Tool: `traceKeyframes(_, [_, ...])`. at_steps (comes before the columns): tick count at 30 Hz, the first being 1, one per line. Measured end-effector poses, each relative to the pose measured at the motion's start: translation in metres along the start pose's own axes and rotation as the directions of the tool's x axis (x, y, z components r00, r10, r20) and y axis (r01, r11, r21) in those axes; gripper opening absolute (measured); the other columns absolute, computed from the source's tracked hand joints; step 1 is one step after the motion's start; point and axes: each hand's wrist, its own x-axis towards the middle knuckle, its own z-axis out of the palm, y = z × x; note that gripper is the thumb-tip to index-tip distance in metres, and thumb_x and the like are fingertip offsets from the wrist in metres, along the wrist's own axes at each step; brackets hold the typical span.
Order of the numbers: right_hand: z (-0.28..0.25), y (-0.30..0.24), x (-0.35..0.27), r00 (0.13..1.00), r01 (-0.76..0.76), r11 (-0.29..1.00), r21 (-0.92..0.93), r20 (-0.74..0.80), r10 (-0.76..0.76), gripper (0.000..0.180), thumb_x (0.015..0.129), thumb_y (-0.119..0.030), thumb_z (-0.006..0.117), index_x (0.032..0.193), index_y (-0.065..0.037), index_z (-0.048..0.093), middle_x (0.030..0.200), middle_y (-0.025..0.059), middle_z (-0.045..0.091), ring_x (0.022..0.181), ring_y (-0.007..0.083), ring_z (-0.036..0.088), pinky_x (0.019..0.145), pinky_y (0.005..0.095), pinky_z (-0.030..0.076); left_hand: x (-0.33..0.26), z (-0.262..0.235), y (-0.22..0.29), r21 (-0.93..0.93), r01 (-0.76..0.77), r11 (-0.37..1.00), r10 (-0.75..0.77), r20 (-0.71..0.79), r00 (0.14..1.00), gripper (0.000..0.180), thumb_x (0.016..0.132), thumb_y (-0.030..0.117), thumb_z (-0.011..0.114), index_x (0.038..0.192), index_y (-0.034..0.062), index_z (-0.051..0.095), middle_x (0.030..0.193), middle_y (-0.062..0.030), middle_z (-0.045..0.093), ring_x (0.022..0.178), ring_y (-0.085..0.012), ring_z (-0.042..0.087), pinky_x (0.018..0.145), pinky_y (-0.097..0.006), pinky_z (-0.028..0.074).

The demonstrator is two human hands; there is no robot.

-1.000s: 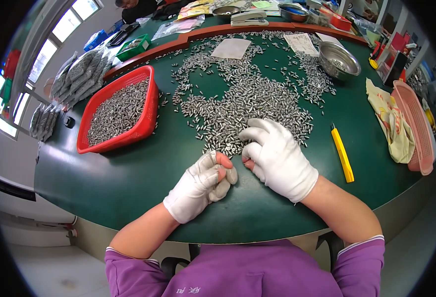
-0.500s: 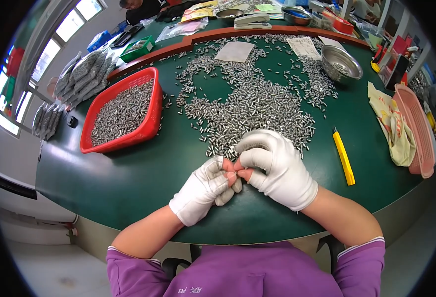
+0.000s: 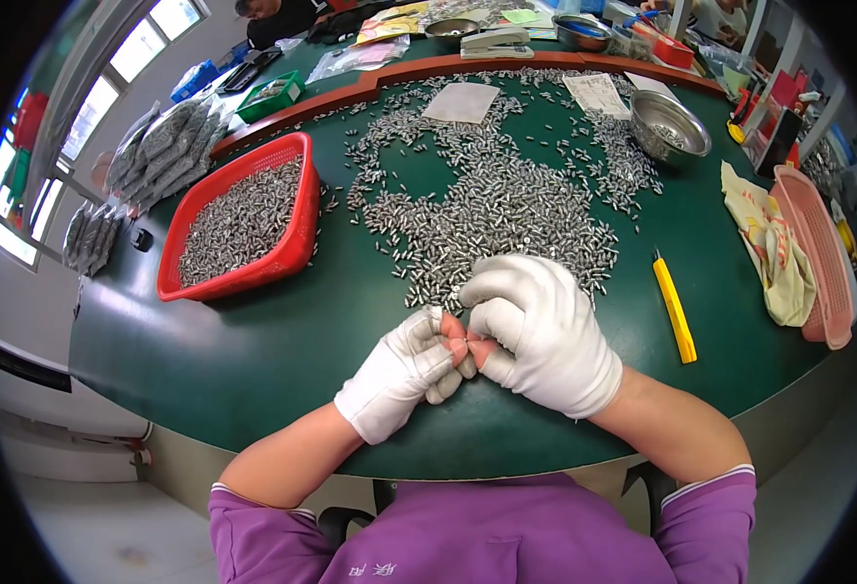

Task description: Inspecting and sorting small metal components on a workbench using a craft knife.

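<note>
Left hand: white glove, thumb and finger bare at tips, pinched narrow, right up against opposite fingertips.
Right hand: same glove, narrow pinch too; cannot tell contents of either pinch, too small.
Metal pieces: loose pile on green table, just beyond both hands.
Drop risk: likely slip from fingertips; cause, tiny smooth parts, little contact.
Mix-up risk: possible loss of a dropped part among lookalikes; cause, pile right beside fingertips.
Scatter risk: possible knock to pile edge; cause, right outer fingers curled close over it.
Red basket: well filled with similar pieces, left of pile.
Steel bowl: some small pieces at bottom, far right of pile.
Green tray: something inside, kind unclear.
Plastic bags: grey, filled, heaped beyond red basket.
</note>
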Motion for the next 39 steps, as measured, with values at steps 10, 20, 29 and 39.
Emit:
traceKeyframes(10, [-0.014,0.019,-0.004,0.979,-0.184,0.978,-0.097,-0.106,0.174,0.014,0.074,-0.008,0.065,0.086,-0.007,0.057,0.099,0.0090,0.061,0.095,0.0308,0.058,0.086,0.0410,0.046,0.004,-0.009,0.003,-0.007,-0.118,0.993,0.118,0.066,0.991,0.033,0.094,0.040,0.062,0.091,0.0114,0.046,0.066,0.0037,0.036,0.051,-0.0060,0.026,0.047,-0.022,0.022])
traceKeyframes(20, [-0.090,0.050,-0.028,0.927,-0.368,0.680,-0.634,-0.190,0.324,0.015,0.082,-0.020,0.069,0.095,-0.012,0.068,0.099,0.0056,0.065,0.095,0.0272,0.062,0.083,0.0389,0.050,-0.016,0.021,0.006,0.917,-0.038,0.397,0.318,-0.098,0.943,0.009,0.087,0.013,0.060,0.086,0.0051,0.058,0.066,-0.0089,0.057,0.061,-0.0212,0.060,0.061,-0.034,0.049])
traceKeyframes(29, [-0.110,0.014,-0.089,0.602,-0.620,0.341,-0.707,-0.149,0.785,0.041,0.079,-0.034,0.074,0.111,-0.010,0.067,0.107,0.0095,0.064,0.096,0.0281,0.063,0.080,0.0420,0.053,-0.039,0.036,-0.015,0.999,-0.003,-0.040,0.394,0.018,0.919,0.011,0.081,0.014,0.065,0.086,0.0063,0.059,0.077,-0.0125,0.065,0.073,-0.0334,0.063,0.065,-0.041,0.051])
traceKeyframes(39, [-0.110,-0.013,-0.105,0.486,-0.870,0.489,-0.053,-0.248,0.838,0.032,0.097,-0.020,0.056,0.124,-0.002,0.057,0.101,0.0142,0.066,0.083,0.0257,0.065,0.076,0.0339,0.051,-0.032,0.038,-0.018,0.989,-0.018,0.150,0.429,-0.049,0.902,0.017,0.080,0.008,0.068,0.097,0.0076,0.066,0.080,-0.0119,0.066,0.070,-0.0280,0.064,0.065,-0.036,0.051])
